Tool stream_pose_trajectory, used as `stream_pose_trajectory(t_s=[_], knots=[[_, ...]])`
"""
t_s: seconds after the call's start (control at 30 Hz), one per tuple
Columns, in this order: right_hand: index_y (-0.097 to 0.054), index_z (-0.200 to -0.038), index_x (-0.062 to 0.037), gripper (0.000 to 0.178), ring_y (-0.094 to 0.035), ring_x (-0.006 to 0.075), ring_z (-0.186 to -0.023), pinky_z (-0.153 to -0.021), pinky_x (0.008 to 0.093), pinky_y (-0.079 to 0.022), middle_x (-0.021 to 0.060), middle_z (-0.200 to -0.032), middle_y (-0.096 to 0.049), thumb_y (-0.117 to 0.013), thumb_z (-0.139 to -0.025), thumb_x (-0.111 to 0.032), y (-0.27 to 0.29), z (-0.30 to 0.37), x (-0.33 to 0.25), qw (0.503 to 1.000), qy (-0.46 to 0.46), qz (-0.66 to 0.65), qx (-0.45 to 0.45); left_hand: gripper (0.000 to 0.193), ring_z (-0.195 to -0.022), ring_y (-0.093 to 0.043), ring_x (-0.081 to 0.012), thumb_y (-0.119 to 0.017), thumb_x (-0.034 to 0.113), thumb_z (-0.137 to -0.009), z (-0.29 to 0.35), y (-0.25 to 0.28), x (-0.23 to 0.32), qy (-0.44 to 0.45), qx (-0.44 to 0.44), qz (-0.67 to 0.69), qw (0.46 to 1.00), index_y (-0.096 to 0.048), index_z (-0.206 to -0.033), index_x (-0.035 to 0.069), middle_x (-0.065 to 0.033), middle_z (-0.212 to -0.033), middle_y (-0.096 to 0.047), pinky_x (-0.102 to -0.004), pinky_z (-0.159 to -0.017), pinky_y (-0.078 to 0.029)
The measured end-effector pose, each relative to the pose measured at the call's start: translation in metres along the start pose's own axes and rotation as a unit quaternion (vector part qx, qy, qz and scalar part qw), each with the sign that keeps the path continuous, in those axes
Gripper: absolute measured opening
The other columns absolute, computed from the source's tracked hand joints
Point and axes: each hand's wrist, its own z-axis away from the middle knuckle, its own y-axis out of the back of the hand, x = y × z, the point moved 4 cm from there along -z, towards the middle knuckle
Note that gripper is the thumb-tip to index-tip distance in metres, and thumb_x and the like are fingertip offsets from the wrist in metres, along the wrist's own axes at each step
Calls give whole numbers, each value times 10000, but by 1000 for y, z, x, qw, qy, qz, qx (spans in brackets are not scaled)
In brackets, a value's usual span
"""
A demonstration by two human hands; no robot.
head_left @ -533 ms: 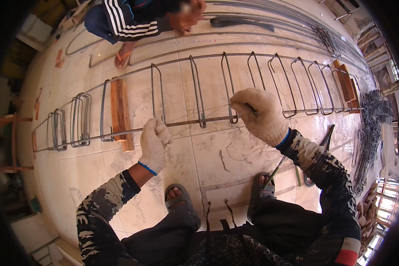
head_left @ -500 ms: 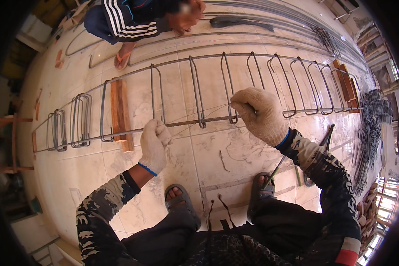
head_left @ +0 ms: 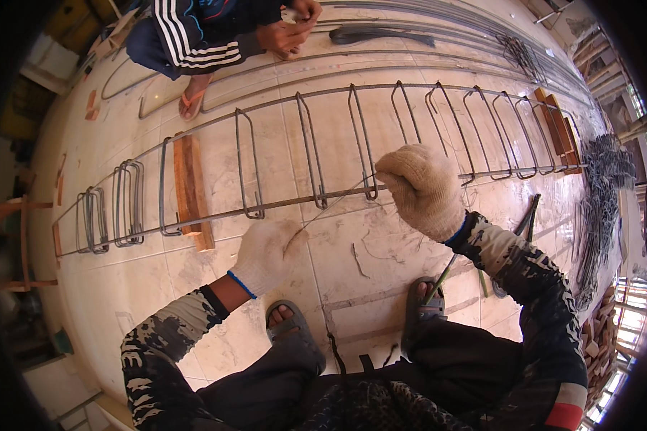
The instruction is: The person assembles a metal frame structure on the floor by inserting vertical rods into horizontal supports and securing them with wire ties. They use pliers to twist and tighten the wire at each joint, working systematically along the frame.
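Observation:
A thin tie wire (head_left: 343,196) runs between my two white-gloved hands, slanting across the near steel bar. My left hand (head_left: 267,250) is closed on its lower end, just on my side of the bar. Farther right, my right hand (head_left: 420,188) is curled shut around the other end, beside a stirrup. The long rebar frame (head_left: 226,212) lies across the floor in front of me, with several rectangular stirrups (head_left: 310,151) hung along its two bars. The fingertips of both gloves are partly hidden.
Wooden blocks (head_left: 187,183) (head_left: 556,128) prop the frame. Across it a person (head_left: 216,43) crouches, hands together. Long bars (head_left: 402,50) lie behind, with a dark bundle of wire (head_left: 381,36). Stacked stirrups (head_left: 604,187) stand at far right. My sandalled feet are below.
My left hand has come off the near bar, moving toward me and slightly right. The wire now slants down to it. My right hand stays nearly in place; the other person's hands have shifted.

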Motion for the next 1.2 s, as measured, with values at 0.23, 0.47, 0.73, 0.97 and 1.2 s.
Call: stream_pose_trajectory(t_s=[0.23,0.47,0.73,0.97,1.2], knots=[[-770,-1048,-40,145,-737,393,-847,-736,480,-582,149,-927,-761,-820,-918,0,11,-5,1,998,50,29,-17,337,-821,-676,-451,-585,259,-1139,14,-8,-3,192,-133,229,945,-703,-1031,-37,-233,-855,-681,-535,-780,-541],[-770,-1067,-101,221,-735,345,-815,-698,476,-571,77,-929,-769,-836,-866,-34,4,-3,-15,987,112,73,-84,470,-1055,-744,-503,-551,355,-1152,35,-56,-18,85,-259,13,962,-660,-1406,-25,-320,-1169,-756,-557,-934,-580],[-769,-1083,-158,95,-759,365,-966,-818,501,-607,75,-993,-750,-771,-991,-177,-8,-7,-1,977,41,18,-207,705,-1158,-769,-374,-566,417,-1183,-9,6,29,26,-163,164,973,-446,-1676,-71,-249,-1349,-746,-469,-1078,-578],[-783,-1170,-42,191,-778,319,-931,-832,404,-623,145,-1013,-777,-840,-998,-103,-5,-19,-24,987,-47,-62,-140,466,-732,-532,-92,-492,477,-1242,-35,1,72,219,-112,514,822,-688,-1245,54,31,-849,-535,-314,-683,-505],[-774,-1219,15,171,-740,162,-910,-806,325,-607,102,-1031,-784,-784,-1056,-38,3,-10,-15,962,-224,-155,-26,451,-636,-432,-31,-492,478,-1245,-33,17,46,221,52,494,840,-710,-1182,89,81,-787,-487,-231,-553,-352]])
